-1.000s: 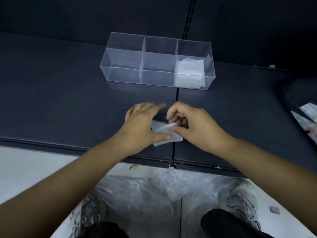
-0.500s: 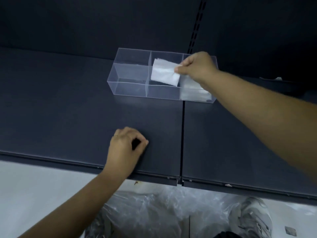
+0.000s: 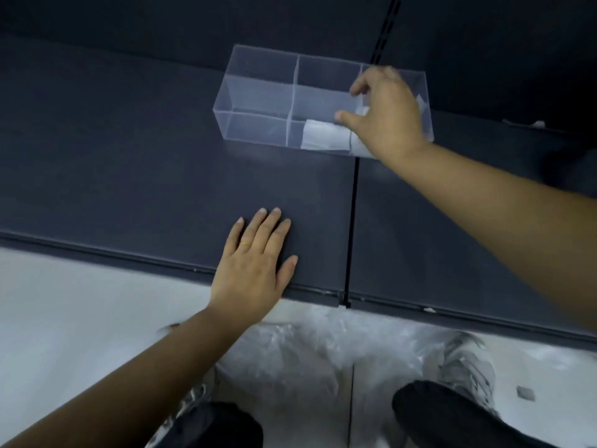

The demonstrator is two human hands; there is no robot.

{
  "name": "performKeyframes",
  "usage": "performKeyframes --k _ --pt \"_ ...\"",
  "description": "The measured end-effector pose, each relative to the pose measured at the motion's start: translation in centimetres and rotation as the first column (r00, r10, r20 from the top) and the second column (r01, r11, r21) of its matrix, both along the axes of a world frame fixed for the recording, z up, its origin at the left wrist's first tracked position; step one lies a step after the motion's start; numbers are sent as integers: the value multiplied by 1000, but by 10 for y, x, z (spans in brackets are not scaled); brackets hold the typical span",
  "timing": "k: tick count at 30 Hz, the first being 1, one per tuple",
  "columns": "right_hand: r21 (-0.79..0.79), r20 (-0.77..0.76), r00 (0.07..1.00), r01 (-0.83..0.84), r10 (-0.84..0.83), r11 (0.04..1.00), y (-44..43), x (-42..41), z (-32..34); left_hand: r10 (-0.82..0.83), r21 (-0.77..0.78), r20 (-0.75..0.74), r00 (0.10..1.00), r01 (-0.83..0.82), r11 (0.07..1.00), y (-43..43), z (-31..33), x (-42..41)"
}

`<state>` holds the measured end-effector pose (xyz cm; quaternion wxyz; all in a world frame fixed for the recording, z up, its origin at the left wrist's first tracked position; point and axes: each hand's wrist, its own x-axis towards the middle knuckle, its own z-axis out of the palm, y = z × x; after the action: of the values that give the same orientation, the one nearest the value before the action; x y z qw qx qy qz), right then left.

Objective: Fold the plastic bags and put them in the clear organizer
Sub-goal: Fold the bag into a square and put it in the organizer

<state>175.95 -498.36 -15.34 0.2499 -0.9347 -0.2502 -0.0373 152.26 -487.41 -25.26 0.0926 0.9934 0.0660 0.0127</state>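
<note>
Releasing folded white plastic bag (image 3: 323,137) into middle compartment of clear rectangular plastic organizer (image 3: 255,124) with right hand (image 3: 387,114), now spread; resting left hand (image 3: 255,263) flat, uncurled, on dark worktop (image 3: 129,176). Ready for next bag.

The clear plastic three-compartment organizer (image 3: 258,92) stands at the back of the dark grey shelf (image 3: 129,173), near the dark back wall (image 3: 161,21). The right hand (image 3: 387,114), fingers spread, covers its right compartment and the divider beside it. A white folded plastic bag (image 3: 323,139) fills the middle compartment's near right corner. The left compartment's top is uncovered. The left hand (image 3: 252,270) lies flat near the shelf's front edge, with bare shelf between it and the organizer.
</note>
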Motion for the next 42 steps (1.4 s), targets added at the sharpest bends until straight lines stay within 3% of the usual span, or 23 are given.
performKeyframes --k 2,4,6,8,10,13,15,19,22,24,26,28,30,34,36,38,40,42 --pt "151 85 976 -213 202 965 -27 -57 -3 -22 45 -39 999 24 999 0 -2 -4" --pt "130 64 865 -501 497 856 -61 -131 -21 -37 54 -48 998 40 998 0 -4 -5" --pt "29 -259 684 -701 682 713 -91 -192 -55 -42 56 -50 998 45 997 0 -4 -5" --pt "-99 -622 530 -783 576 614 -108 -226 -96 -39 67 -55 998 42 997 1 -6 -5" --pt "-169 -739 522 -755 425 634 -110 -242 -136 -36 86 -55 998 40 995 1 -8 -5" --pt "-207 -749 630 -517 206 831 -96 -247 -171 -41 77 -58 998 45 996 1 -9 -5" --pt "-235 -728 672 -436 140 869 -86 -247 -183 -45 66 -74 996 50 997 3 -9 -5" --pt "-206 -728 659 -469 186 859 -83 -239 -171 -64 41 -95 993 68 997 6 -4 -8" --pt "10 -719 585 -532 376 847 -83 -227 -125 -101 -195 -111 989 78 978 8 6 -18" --pt "199 -686 543 -500 484 843 -86 -211 -81 -171 -527 -142 975 72 847 6 20 -25" --pt "338 -670 542 -386 507 859 -92 -191 -39 -251 -776 -194 948 8 631 1 39 -29" --pt "422 -678 572 -211 461 882 -102 -169 -12 -276 -902 -262 925 -133 410 -2 56 -26" --pt "418 -676 640 -74 364 906 -112 -146 -3 -192 -952 -265 945 -225 209 -6 67 -19" --pt "173 -556 831 107 7 979 -133 -107 -11 55 -967 -250 967 -252 40 -24 75 1" --pt "46 -293 944 172 -152 984 -142 -104 -11 148 -973 -230 962 -231 -7 -34 74 9" --pt "170 -130 989 99 -78 980 -141 -119 -5 216 -977 -208 954 -214 7 -42 71 15" --pt "242 -271 959 -14 82 970 -129 -142 -6 229 -975 -211 950 -220 16 -49 69 18" --pt "171 -472 871 -59 134 984 -119 -155 -18 171 -973 -227 959 -232 6 -53 69 19"
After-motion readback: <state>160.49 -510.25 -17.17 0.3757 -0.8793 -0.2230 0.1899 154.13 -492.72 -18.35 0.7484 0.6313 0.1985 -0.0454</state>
